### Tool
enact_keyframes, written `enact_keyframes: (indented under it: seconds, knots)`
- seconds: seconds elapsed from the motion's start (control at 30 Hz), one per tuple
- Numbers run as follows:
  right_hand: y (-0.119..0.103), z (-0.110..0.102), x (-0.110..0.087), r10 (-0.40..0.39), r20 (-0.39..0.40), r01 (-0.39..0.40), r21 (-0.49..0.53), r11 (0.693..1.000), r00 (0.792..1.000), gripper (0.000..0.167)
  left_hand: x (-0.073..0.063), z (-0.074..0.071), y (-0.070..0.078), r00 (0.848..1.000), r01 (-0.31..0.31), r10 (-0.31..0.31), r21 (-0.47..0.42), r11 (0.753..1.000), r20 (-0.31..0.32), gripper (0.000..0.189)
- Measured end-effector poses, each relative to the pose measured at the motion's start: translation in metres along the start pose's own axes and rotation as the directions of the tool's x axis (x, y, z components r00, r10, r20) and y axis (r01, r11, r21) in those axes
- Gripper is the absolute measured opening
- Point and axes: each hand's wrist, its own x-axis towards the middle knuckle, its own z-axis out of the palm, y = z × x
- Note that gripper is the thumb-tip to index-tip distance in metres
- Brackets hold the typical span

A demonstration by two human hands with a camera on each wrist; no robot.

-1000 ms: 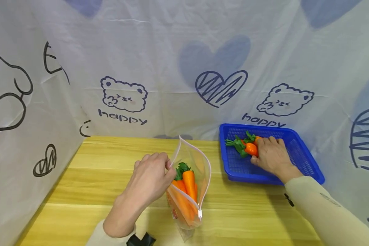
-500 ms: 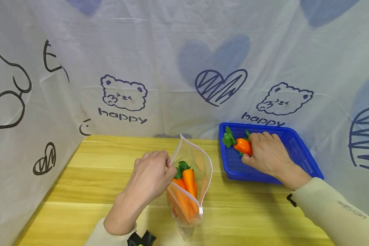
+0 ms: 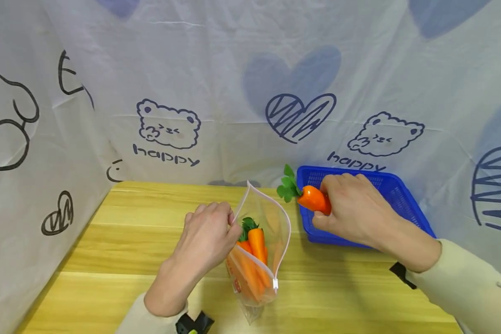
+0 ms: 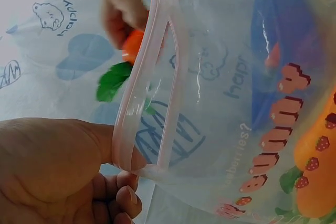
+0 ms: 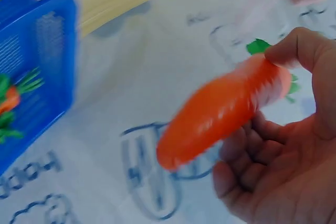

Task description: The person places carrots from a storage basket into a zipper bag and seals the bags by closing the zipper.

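My left hand [image 3: 208, 236] pinches the rim of a clear zip bag [image 3: 275, 222] between thumb and fingers, and the bag's mouth gapes. Several orange carrots [image 3: 257, 246] with green tops are inside the bag; its pink-and-red print shows in the left wrist view. A carrot [image 5: 220, 111] with a leafy green top is gripped by my right hand [image 3: 359, 211], thumb on one side and fingers on the other. That hand is above the left part of the blue basket [image 3: 413, 208], with the carrot's leaves pointing toward the bag.
In the right wrist view another carrot [image 5: 9, 99] with green leaves lies in the basket. The wooden table [image 3: 141, 222] meets a white printed cloth [image 3: 229, 93] behind and at the sides. A white slider [image 3: 275, 283] sits on the bag's zip.
My right hand has picked the carrot up out of the basket and moved it left and toward me. The left hand stays almost still on the bag's rim.
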Motion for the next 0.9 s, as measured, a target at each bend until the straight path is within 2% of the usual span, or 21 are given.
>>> enact_keyframes:
  seconds: [0.13, 0.2, 0.3, 0.4, 0.5, 0.6, 0.7, 0.9]
  knots:
    - [-0.029, -0.022, 0.004, 0.032, 0.142, -0.039, 0.049, 0.998, 0.989, 0.028, 0.0, 0.001, 0.003, 1.0, -0.007, 0.007, 0.002, 1.0, -0.007, 0.012]
    - [-0.04, -0.029, 0.008, 0.05, 0.228, -0.066, 0.064, 0.996, 0.972, 0.028, 0.0, 0.002, 0.005, 1.0, -0.006, 0.006, -0.001, 1.0, -0.008, 0.011]
    - [-0.053, -0.033, 0.017, 0.07, 0.367, -0.102, 0.069, 0.992, 0.928, 0.027, 0.0, 0.003, 0.007, 1.0, -0.006, 0.006, -0.006, 1.0, -0.01, 0.01]
    - [-0.062, -0.029, 0.029, 0.045, 0.479, -0.097, 0.085, 0.992, 0.877, 0.028, 0.001, 0.005, 0.009, 1.0, -0.01, 0.01, -0.005, 1.0, -0.016, 0.009]
    - [-0.07, -0.02, 0.046, -0.011, 0.545, -0.08, 0.143, 0.986, 0.839, 0.034, 0.002, 0.005, 0.009, 1.0, -0.011, 0.011, 0.004, 1.0, -0.021, 0.01]
    - [-0.077, -0.008, 0.065, -0.047, 0.579, -0.098, 0.215, 0.972, 0.814, 0.038, 0.002, 0.005, 0.011, 1.0, -0.011, 0.011, 0.005, 1.0, -0.013, 0.011]
    - [-0.082, 0.007, 0.076, -0.062, 0.583, -0.125, 0.276, 0.953, 0.81, 0.038, 0.001, 0.006, 0.014, 1.0, -0.013, 0.013, 0.004, 1.0, -0.005, 0.012]
    - [-0.095, 0.041, 0.075, -0.038, 0.528, -0.162, 0.327, 0.931, 0.848, 0.036, -0.001, 0.006, 0.014, 1.0, -0.019, 0.019, 0.015, 1.0, -0.018, 0.013]
